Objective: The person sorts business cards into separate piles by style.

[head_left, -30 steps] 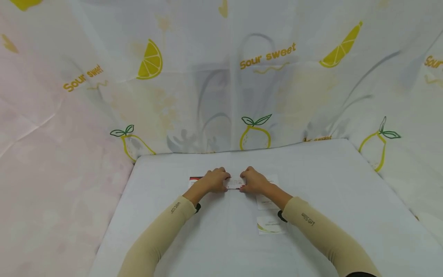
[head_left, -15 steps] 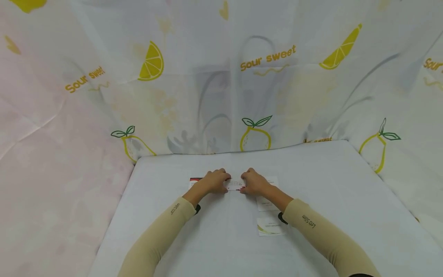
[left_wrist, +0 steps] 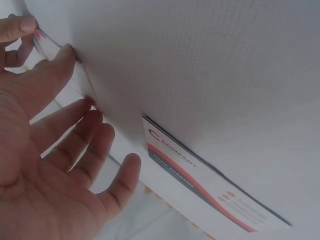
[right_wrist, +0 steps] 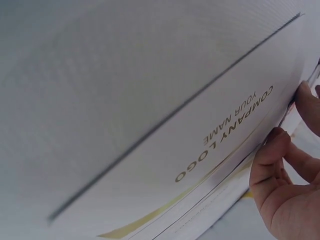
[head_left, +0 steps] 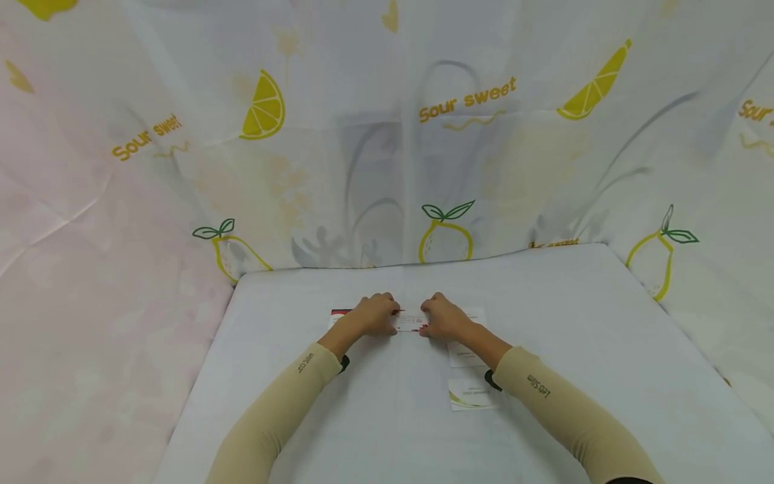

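Between my two hands lies a small white business card (head_left: 411,320) with red corner marks, close over the white table. My left hand (head_left: 375,316) grips its left end, thumb at the near edge and fingers at the far edge. In the left wrist view that card (left_wrist: 82,75) slants behind the thumb, the other fingers spread below. On the opposite end, my right hand (head_left: 444,317) holds the card, thumb near and forefinger far. Left of my left hand lies a red, black and white business card (left_wrist: 200,180), partly covered by the wrist in the head view.
On the right, white business cards form a column: one with a gold curve (head_left: 471,395) nearest, a plain one (head_left: 465,355) under the right forearm, and another (head_left: 478,314) behind the right wrist. A lemon-print cloth (head_left: 375,168) hangs behind the table (head_left: 387,430).
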The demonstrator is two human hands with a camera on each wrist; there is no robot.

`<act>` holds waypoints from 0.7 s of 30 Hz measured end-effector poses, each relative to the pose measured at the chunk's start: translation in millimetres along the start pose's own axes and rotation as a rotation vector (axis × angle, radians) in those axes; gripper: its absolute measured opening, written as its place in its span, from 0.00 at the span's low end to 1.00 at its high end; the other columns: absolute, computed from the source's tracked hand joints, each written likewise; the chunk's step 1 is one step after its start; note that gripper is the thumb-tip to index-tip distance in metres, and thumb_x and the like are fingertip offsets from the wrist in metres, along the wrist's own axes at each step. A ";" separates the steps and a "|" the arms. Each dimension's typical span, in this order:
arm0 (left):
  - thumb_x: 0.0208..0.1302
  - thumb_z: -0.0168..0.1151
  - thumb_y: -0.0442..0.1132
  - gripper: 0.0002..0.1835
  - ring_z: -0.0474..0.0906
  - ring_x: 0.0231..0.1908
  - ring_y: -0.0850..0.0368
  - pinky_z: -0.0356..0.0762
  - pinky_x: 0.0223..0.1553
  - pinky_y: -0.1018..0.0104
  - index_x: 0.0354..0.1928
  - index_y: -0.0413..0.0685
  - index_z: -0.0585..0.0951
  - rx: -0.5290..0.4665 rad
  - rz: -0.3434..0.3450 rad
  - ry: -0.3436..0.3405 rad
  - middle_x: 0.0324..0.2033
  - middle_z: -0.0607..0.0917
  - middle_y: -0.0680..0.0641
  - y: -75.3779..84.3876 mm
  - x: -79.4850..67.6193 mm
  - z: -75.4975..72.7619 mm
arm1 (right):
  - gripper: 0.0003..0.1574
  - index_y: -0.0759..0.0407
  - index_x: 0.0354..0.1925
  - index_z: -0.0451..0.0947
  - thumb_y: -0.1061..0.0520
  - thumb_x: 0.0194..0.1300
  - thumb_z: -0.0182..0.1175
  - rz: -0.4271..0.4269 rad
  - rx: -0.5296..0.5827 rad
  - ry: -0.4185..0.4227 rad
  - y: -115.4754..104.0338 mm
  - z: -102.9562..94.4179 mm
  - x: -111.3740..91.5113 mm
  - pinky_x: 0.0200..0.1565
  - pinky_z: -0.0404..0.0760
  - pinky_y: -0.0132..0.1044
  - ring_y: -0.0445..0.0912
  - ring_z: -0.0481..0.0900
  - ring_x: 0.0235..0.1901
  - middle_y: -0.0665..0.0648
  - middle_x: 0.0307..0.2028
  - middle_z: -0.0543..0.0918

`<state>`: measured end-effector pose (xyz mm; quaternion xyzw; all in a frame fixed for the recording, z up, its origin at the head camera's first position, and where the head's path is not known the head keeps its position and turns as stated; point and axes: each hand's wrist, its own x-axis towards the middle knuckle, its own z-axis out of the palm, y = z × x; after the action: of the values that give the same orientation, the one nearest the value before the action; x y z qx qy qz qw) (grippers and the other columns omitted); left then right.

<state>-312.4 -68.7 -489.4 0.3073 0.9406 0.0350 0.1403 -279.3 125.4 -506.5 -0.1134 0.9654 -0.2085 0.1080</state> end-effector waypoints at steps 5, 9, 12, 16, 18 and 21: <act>0.57 0.73 0.48 0.25 0.76 0.49 0.52 0.73 0.53 0.46 0.57 0.48 0.82 -0.004 0.007 0.007 0.50 0.80 0.47 -1.7 0.3 1.1 | 0.32 0.61 0.55 0.78 0.50 0.55 0.75 -0.002 0.009 0.003 -0.5 0.1 -0.3 0.58 0.76 0.46 0.51 0.77 0.51 0.61 0.53 0.75; 0.57 0.73 0.48 0.26 0.76 0.48 0.53 0.72 0.54 0.45 0.57 0.48 0.82 -0.015 0.006 0.004 0.50 0.80 0.48 -3.4 1.4 3.4 | 0.32 0.61 0.55 0.79 0.50 0.55 0.75 0.000 0.016 0.002 -0.5 0.4 0.9 0.59 0.75 0.47 0.51 0.77 0.53 0.61 0.54 0.76; 0.57 0.73 0.47 0.26 0.76 0.47 0.54 0.72 0.55 0.44 0.57 0.48 0.82 -0.025 0.003 -0.002 0.49 0.80 0.48 -3.8 1.3 3.7 | 0.32 0.61 0.55 0.79 0.50 0.55 0.75 0.004 0.020 0.002 -0.1 1.1 1.4 0.59 0.75 0.47 0.51 0.77 0.53 0.61 0.54 0.76; 0.57 0.74 0.47 0.26 0.76 0.46 0.54 0.72 0.55 0.44 0.57 0.48 0.82 -0.031 -0.002 -0.002 0.48 0.80 0.48 -3.4 0.8 3.2 | 0.33 0.60 0.56 0.78 0.49 0.55 0.75 0.016 0.019 0.000 0.0 1.5 0.8 0.59 0.75 0.47 0.51 0.77 0.53 0.61 0.55 0.75; 0.57 0.73 0.47 0.26 0.76 0.47 0.54 0.71 0.56 0.44 0.57 0.49 0.81 -0.038 -0.007 -0.002 0.49 0.80 0.48 -3.1 0.6 3.2 | 0.33 0.60 0.55 0.79 0.49 0.55 0.75 0.019 0.018 -0.002 -0.6 1.0 0.1 0.58 0.76 0.47 0.51 0.77 0.52 0.61 0.54 0.75; 0.57 0.73 0.47 0.27 0.76 0.48 0.53 0.71 0.56 0.45 0.58 0.48 0.81 -0.056 -0.009 0.000 0.50 0.80 0.48 -2.8 0.0 3.1 | 0.33 0.61 0.56 0.78 0.49 0.55 0.75 0.028 0.017 -0.008 -1.8 -0.8 -1.5 0.57 0.76 0.48 0.51 0.77 0.51 0.61 0.54 0.75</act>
<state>-313.1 -71.0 -492.8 0.2987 0.9406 0.0607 0.1492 -277.8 124.5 -504.8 -0.0999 0.9647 -0.2148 0.1155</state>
